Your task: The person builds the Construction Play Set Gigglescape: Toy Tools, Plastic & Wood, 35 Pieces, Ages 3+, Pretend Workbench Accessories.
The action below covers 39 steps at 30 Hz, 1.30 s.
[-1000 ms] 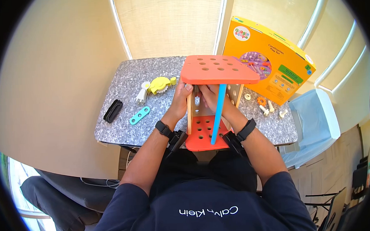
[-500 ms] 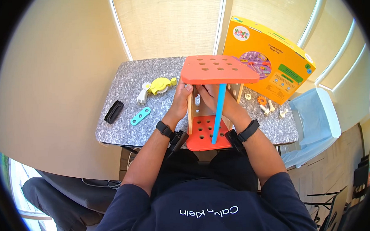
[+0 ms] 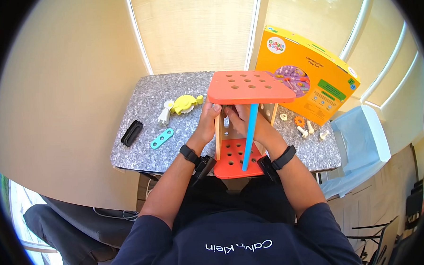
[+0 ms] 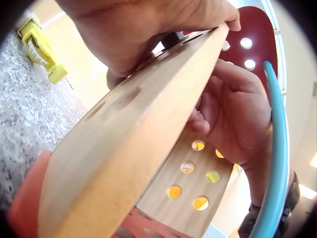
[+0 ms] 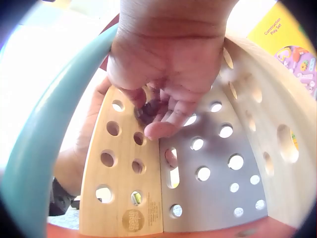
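A toy workbench with a holed red top (image 3: 250, 94), a holed red base (image 3: 223, 169), wooden side panels and a blue rod (image 3: 248, 142) stands at the table's front edge. My left hand (image 3: 206, 124) grips the left wooden panel (image 4: 119, 144), its thumb over the front edge and its fingers along the outer face. A dark piece (image 4: 172, 39) shows beside those fingers. Inside the frame, my right hand (image 5: 171, 64) pinches a small dark round piece (image 5: 146, 114) against the left panel's inner face. Its curled fingers partly cover that piece.
Left on the speckled table (image 3: 139, 100) lie a yellow-and-white toy piece (image 3: 184, 104), a teal holed strip (image 3: 162, 138) and a black object (image 3: 132, 133). To the right are an orange gear (image 3: 299, 121) and several cream bolts (image 3: 303, 131). An orange box (image 3: 309, 74) stands behind.
The head view has tilted slightly, so the table and workbench sit a little lower in it. My right hand has shifted slightly inside the frame; the left keeps its grip on the panel.
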### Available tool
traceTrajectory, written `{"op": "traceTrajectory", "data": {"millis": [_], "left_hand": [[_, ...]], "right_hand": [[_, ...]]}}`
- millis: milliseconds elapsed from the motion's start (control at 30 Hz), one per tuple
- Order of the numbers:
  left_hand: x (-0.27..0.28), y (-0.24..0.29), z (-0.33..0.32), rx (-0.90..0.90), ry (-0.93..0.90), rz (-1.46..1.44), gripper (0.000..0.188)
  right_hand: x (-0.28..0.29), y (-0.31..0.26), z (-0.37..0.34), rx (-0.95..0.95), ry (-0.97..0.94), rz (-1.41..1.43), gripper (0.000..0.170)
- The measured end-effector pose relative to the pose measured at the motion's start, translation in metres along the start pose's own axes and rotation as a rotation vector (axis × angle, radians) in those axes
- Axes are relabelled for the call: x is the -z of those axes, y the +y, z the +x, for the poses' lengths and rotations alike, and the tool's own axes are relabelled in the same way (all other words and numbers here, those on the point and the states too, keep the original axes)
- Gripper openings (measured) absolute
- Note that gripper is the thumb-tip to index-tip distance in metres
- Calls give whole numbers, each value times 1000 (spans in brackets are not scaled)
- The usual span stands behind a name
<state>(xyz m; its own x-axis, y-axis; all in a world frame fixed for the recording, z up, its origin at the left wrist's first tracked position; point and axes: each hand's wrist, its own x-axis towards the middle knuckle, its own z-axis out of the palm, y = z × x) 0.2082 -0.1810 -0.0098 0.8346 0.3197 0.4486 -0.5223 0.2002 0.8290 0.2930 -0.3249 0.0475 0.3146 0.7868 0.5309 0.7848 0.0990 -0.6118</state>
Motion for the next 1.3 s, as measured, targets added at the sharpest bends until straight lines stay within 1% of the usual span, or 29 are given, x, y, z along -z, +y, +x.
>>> {"op": "traceTrajectory", "data": {"millis": [33,100,133,200,233,267,333,367,400,433,567,633,667,733,867,933,967,1033,1067,1167,1233,1300], "left_hand": [[0,0,0,12,-16,-23,68],[3,-3,-3,22,-34,-44,68],[10,-10,-5,47,-27,-25,69],[13,-7,0,60,-33,10,70],[8,-5,-2,50,-32,-15,71],[5,-3,-3,41,-27,-43,72],[5,-2,-1,21,-46,-46,73],[5,-3,-1,29,-44,-82,73],[4,-4,-2,36,-43,-117,73],[2,-2,-2,35,-44,-120,73],[-3,5,-4,30,-20,-109,72],[-3,5,-4,18,-9,-77,71],[-1,5,-4,41,-28,-97,71],[0,4,-5,66,-47,-117,70],[2,-4,-5,43,-21,-111,69],[3,-5,-5,37,-13,-114,68],[3,-4,-5,34,-25,-99,68],[2,-1,-6,30,-35,-83,68],[1,0,-7,29,-44,-93,67],[0,-1,-7,25,-33,-108,66],[1,0,-5,21,-12,-114,66],[3,5,-7,73,-71,-71,68]], "right_hand": [[-1,1,0,1,0,1,22],[-1,5,1,-64,-3,23,22],[0,3,3,-54,6,18,22],[1,-4,5,-146,-15,41,22],[4,-4,4,-198,-63,-20,22],[4,0,3,-197,-59,-16,22],[2,4,-1,-10,-32,-42,23],[2,3,-5,-18,-35,-43,23],[2,1,-7,14,-37,-59,25],[3,-1,-6,51,-38,-77,27],[-2,6,-6,57,-55,-130,30],[-6,9,-6,157,16,-163,28],[-5,9,-5,155,15,-162,28],[-3,6,-5,97,-39,-106,27],[-2,-2,-2,63,4,-57,23],[-1,-8,1,-162,3,179,20],[0,-8,0,-162,2,179,20],[2,-9,-2,-275,47,122,19],[3,-10,-2,-276,45,122,19],[4,-12,-3,-268,51,178,17],[2,-4,-3,-6,30,-111,18],[-1,1,-5,18,44,-137,19]]}}
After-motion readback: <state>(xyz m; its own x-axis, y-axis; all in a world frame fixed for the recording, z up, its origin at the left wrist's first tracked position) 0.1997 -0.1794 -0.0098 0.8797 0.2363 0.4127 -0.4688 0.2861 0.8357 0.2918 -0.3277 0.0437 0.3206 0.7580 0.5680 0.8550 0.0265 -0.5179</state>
